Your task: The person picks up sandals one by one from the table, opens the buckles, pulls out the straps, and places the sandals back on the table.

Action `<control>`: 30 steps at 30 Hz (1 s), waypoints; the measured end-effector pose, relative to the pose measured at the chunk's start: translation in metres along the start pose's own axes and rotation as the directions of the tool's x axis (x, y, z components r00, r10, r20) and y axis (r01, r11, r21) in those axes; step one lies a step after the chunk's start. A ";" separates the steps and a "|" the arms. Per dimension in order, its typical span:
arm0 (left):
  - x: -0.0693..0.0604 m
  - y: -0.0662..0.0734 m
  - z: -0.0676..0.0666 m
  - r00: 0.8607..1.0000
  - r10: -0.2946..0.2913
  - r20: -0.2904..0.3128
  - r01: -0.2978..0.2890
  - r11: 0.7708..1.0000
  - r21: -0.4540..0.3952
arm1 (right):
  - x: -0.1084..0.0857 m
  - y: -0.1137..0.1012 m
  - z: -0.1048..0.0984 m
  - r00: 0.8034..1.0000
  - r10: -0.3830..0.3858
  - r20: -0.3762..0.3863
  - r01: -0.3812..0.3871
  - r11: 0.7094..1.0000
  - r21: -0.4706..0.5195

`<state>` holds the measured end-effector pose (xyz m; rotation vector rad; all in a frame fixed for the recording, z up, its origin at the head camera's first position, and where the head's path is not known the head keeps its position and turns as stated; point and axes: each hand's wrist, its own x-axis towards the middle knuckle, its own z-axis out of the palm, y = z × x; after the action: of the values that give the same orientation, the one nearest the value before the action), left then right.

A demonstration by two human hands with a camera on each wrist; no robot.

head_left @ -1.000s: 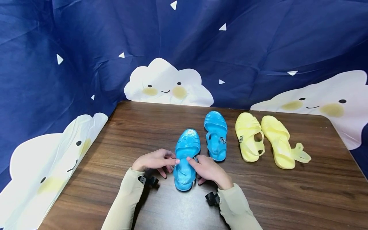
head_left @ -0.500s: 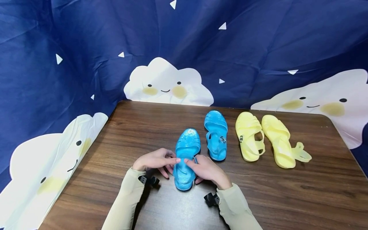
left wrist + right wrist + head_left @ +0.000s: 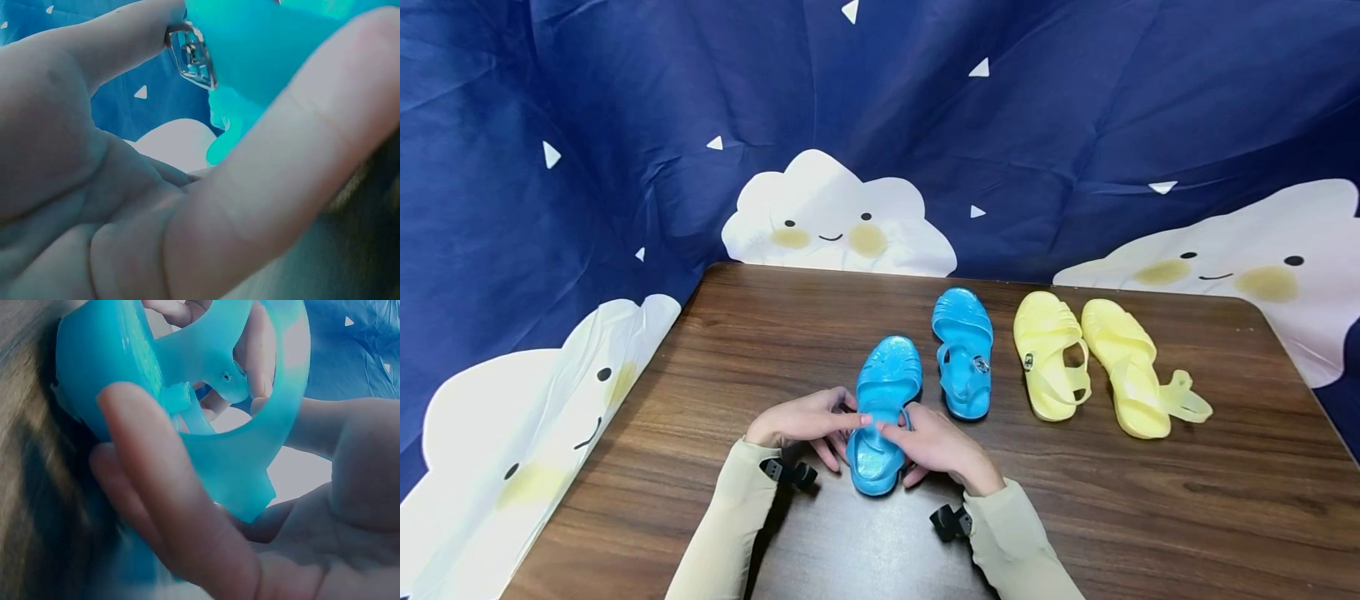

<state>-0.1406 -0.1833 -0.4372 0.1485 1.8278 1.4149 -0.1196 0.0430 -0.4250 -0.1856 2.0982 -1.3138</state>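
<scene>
A shiny blue jelly sandal (image 3: 889,367) lies between both hands, its toe pointing away from me. My left hand (image 3: 808,419) holds its left side, thumb over the strap; in the left wrist view a metal buckle (image 3: 192,56) sits by that hand's thumb. From the other side my right hand (image 3: 942,440) holds the sandal by its strap, thumb on top and fingers low along the edge. The right wrist view shows the looped ankle strap (image 3: 290,369) and a holed strap end (image 3: 230,381) between the hands. Parts of the strap are hidden by fingers.
A second blue sandal (image 3: 964,350) with a buckle lies just beyond the right hand. Two yellow sandals (image 3: 1051,354) lie farther right, one with its strap spread out sideways. A dark blue cloth (image 3: 880,100) with clouds hangs behind the wooden table (image 3: 737,333).
The held sandal's heel has shifted slightly left. My right hand has moved a little left with its thumb, and the strap on that side stands out more.
</scene>
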 end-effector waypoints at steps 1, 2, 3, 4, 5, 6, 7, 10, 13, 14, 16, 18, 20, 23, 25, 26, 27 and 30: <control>0.000 0.000 0.000 1.000 0.000 -0.002 0.000 1.000 -0.002 | 0.000 0.000 0.000 1.000 -0.003 0.000 0.003 1.000 0.001; 0.000 0.000 0.000 1.000 -0.002 -0.003 0.002 1.000 -0.004 | 0.000 -0.001 0.000 1.000 -0.006 0.000 0.006 1.000 0.003; -0.001 0.000 0.000 1.000 -0.002 -0.005 0.002 1.000 -0.006 | -0.001 -0.001 0.000 1.000 -0.009 -0.002 0.009 1.000 0.001; -0.001 0.000 0.000 1.000 0.000 -0.008 0.000 1.000 -0.008 | -0.001 -0.002 0.000 1.000 -0.013 -0.003 0.013 1.000 0.001; -0.001 0.001 0.000 1.000 0.004 -0.010 -0.004 1.000 -0.010 | -0.001 -0.002 0.000 1.000 -0.015 -0.008 0.015 1.000 0.001; -0.002 0.001 -0.001 1.000 0.009 -0.010 -0.009 1.000 -0.010 | -0.001 -0.002 0.000 1.000 -0.018 -0.013 0.018 1.000 0.000; -0.002 0.002 -0.001 1.000 0.015 -0.012 -0.015 1.000 -0.010 | -0.001 -0.002 0.000 1.000 -0.022 -0.019 0.022 1.000 -0.001; -0.003 0.003 -0.001 0.999 0.034 -0.021 -0.034 0.999 0.001 | -0.001 -0.003 -0.001 0.998 -0.030 -0.047 0.029 0.999 -0.012; -0.003 0.005 0.000 0.998 0.049 -0.035 -0.048 0.999 0.008 | -0.001 -0.005 -0.002 0.997 -0.038 -0.075 0.035 0.999 -0.033; -0.003 0.006 0.000 0.998 0.053 -0.044 -0.053 0.999 0.005 | -0.001 -0.005 -0.002 0.995 -0.042 -0.085 0.039 0.998 -0.041; -0.003 0.007 0.001 0.996 0.063 -0.064 -0.064 0.998 -0.007 | -0.001 -0.006 -0.002 0.994 -0.052 -0.101 0.047 0.998 -0.047; -0.003 0.008 0.002 0.993 0.073 -0.088 -0.075 0.997 -0.022 | -0.001 -0.006 -0.002 0.992 -0.058 -0.113 0.053 0.997 -0.047; -0.003 0.010 0.003 0.990 0.081 -0.115 -0.085 0.996 -0.030 | -0.001 -0.007 -0.003 0.991 -0.062 -0.121 0.057 0.997 -0.042; -0.003 0.013 0.005 0.985 0.086 -0.150 -0.092 0.995 -0.032 | 0.000 -0.008 -0.003 0.989 -0.061 -0.133 0.056 0.998 -0.040; -0.003 0.015 0.007 0.981 0.087 -0.172 -0.094 0.995 -0.035 | 0.000 -0.008 -0.003 0.988 -0.060 -0.144 0.056 0.998 -0.033; -0.003 0.015 0.007 0.979 0.087 -0.182 -0.095 0.995 -0.036 | 0.000 -0.008 -0.003 0.987 -0.061 -0.151 0.057 0.998 -0.029; -0.003 0.016 0.008 0.978 0.089 -0.190 -0.098 0.994 -0.037 | 0.001 -0.009 -0.003 0.986 -0.061 -0.157 0.058 0.998 -0.022; -0.002 0.017 0.009 0.972 0.090 -0.216 -0.101 0.994 -0.040 | 0.002 -0.009 -0.003 0.983 -0.060 -0.174 0.063 0.998 0.012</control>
<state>-0.1399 -0.1711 -0.4218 0.0611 1.9795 1.5952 -0.1248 0.0399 -0.4174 -0.1335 2.2413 -1.4301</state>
